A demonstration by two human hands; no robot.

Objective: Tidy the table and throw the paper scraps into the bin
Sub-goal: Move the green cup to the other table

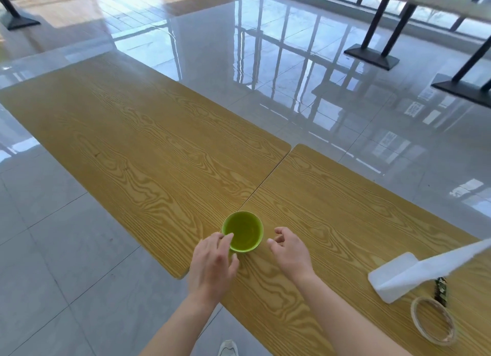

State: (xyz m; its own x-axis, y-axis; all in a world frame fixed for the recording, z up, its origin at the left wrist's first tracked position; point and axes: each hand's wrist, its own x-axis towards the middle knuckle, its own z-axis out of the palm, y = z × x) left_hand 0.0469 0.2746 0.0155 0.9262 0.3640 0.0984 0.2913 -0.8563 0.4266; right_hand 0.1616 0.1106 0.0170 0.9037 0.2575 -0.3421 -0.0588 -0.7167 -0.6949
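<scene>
Green cup (243,232) between open hands

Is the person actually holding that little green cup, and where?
Only the left hand touches the small round green plastic cup, fingertips on its near-left rim. The right hand hovers open beside it.

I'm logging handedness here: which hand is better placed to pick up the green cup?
Left. The left hand already has fingertips on the green cup at its rim; the right hand hovers open beside it, apparently not touching.
</scene>
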